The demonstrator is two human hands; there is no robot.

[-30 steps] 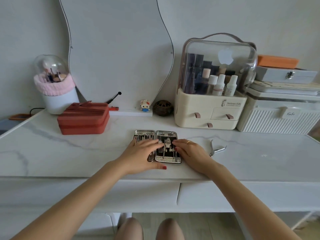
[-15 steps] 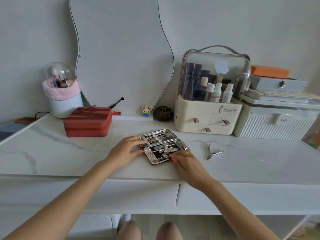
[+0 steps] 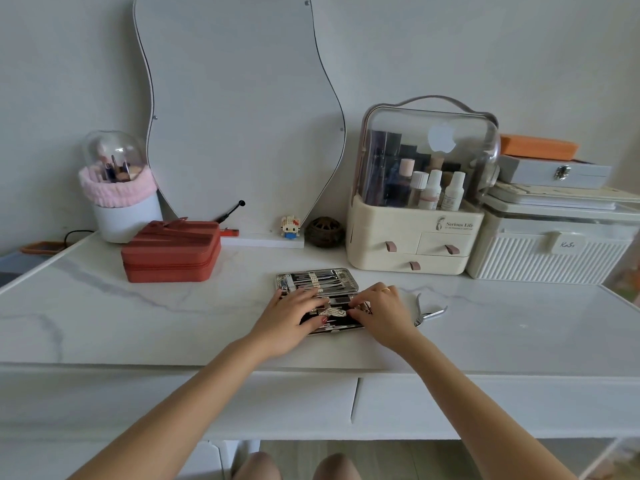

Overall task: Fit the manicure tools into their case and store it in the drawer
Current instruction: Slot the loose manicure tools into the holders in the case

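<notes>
Manicure case [image 3: 317, 279] under both hands

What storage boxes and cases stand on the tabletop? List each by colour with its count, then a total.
Red: 1, zip case
Cream: 1, cosmetics box
White: 1, ribbed box
Grey: 1, latch box
Orange: 1, flat box
Silver: 1, manicure case, lying open
Total: 6
</notes>
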